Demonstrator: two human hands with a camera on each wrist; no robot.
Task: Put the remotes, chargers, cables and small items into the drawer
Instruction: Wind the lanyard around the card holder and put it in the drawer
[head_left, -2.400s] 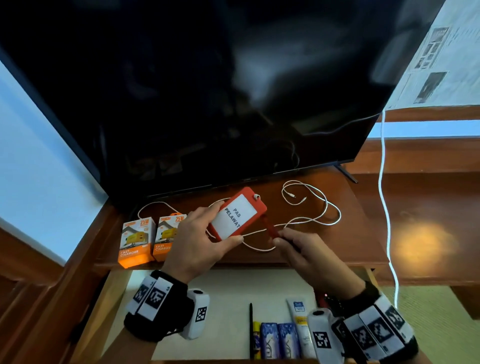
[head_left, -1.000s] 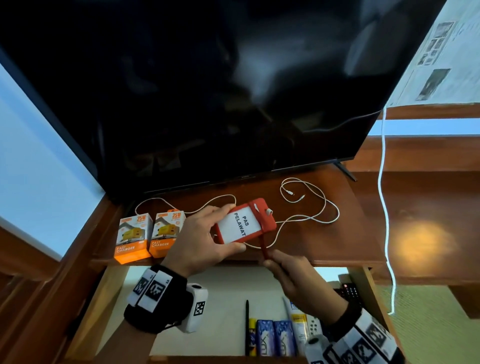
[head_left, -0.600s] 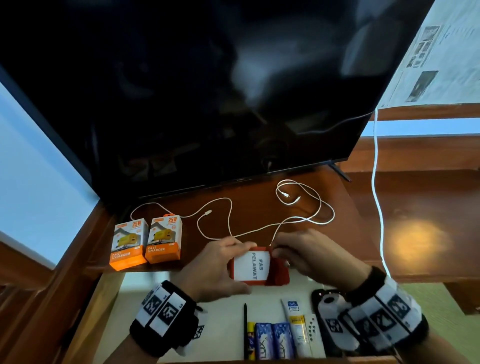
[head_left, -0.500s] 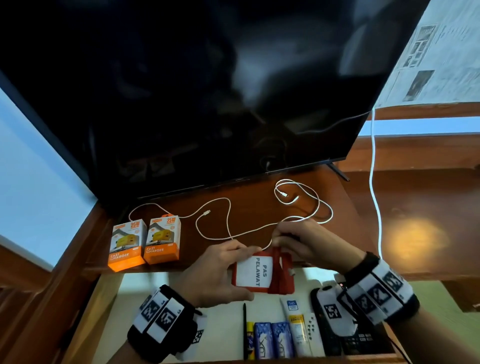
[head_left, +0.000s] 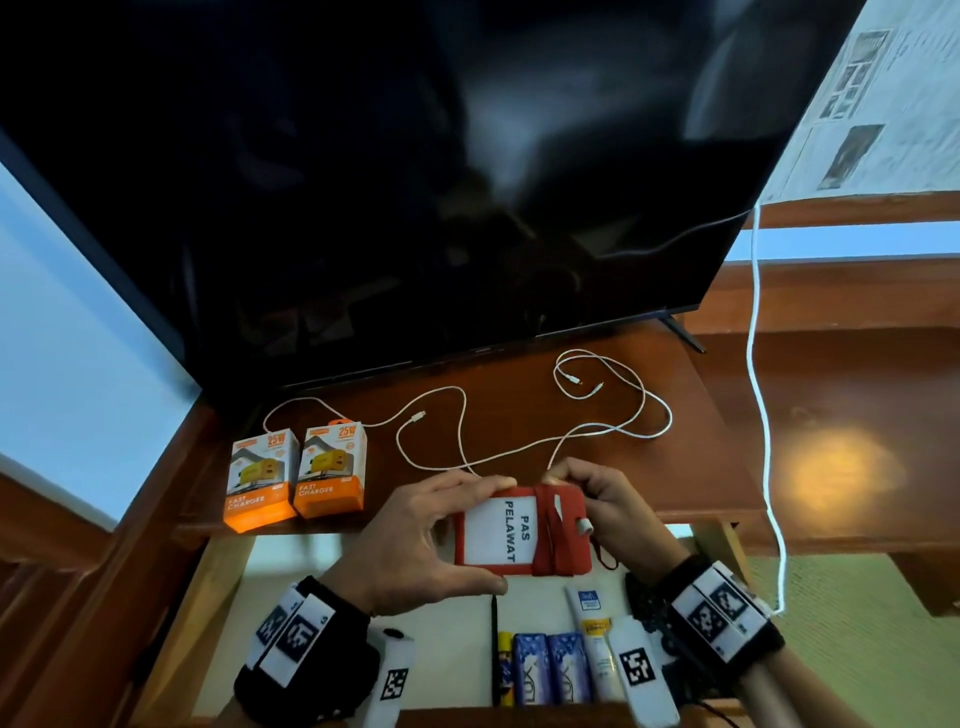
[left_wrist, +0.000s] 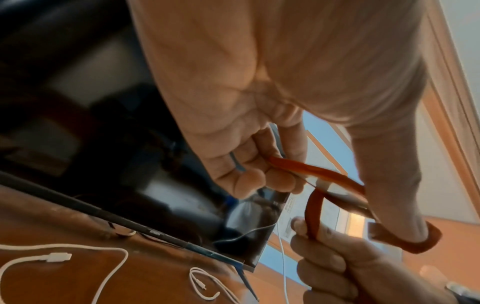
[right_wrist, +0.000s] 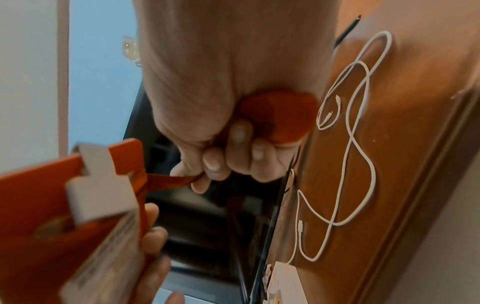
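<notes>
A red badge holder (head_left: 498, 530) with a white card reading PAS PELAWAT hangs over the open drawer (head_left: 322, 613), at the shelf's front edge. My left hand (head_left: 444, 532) pinches it between fingers on top and thumb below. My right hand (head_left: 571, 499) grips its red strap (head_left: 563, 540), which lies folded across the holder's right end. In the right wrist view the fingers (right_wrist: 239, 144) curl round a bunched part of the strap (right_wrist: 280, 117). Two white cables (head_left: 519, 436) lie loose on the shelf, next to two orange charger boxes (head_left: 291, 478).
A large black TV (head_left: 415, 182) stands at the back of the wooden shelf (head_left: 701, 467). The drawer holds a pen (head_left: 494, 644), blue packs (head_left: 550, 675), tubes (head_left: 592, 629) and a black remote (head_left: 647, 613). Another white cable (head_left: 761, 415) hangs down on the right.
Both hands brought the badge holder down from above the shelf to over the drawer. The right hand folded the strap across the holder's right end.
</notes>
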